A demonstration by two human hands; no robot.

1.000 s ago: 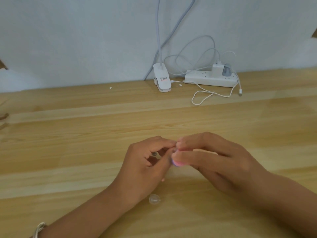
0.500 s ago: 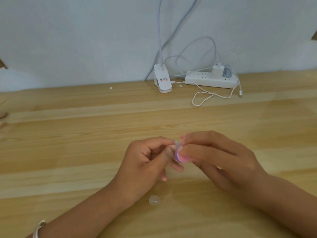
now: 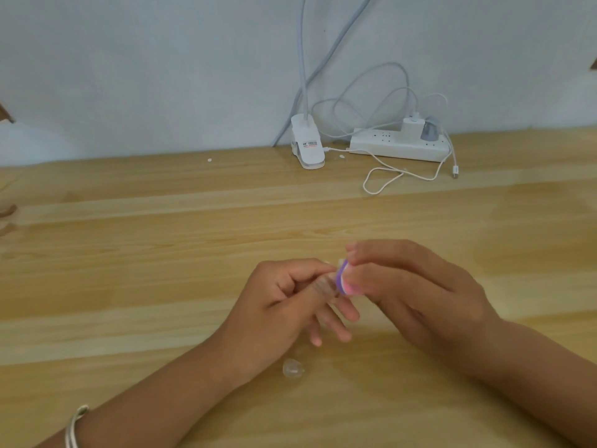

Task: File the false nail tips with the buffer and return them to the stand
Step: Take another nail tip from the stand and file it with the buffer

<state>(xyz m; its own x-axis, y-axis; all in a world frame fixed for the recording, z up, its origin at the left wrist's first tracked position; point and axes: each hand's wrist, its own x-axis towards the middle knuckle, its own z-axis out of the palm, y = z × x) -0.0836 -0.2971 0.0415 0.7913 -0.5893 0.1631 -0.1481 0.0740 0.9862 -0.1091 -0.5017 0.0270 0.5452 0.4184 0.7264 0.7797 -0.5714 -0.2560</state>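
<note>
head view: the left hand [image 3: 284,305] pinches one clear nail tip [image 3: 323,286], blurred, against one pink-purple buffer [image 3: 343,280]. the right hand [image 3: 416,292] grips the buffer and its fingers hide most of it. one loose nail tip [image 3: 293,368] lies on the worktop [image 3: 129,253] near the left wrist. at the wall stand one power strip [image 3: 400,146], one lamp clip [image 3: 307,148] and one white cable [image 3: 384,179].

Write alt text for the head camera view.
Over a wooden table, a left hand pinches a clear nail tip against a pink-and-purple buffer gripped by the right hand. A second tip lies loose near the left hand; a power strip sits by the wall.
</note>
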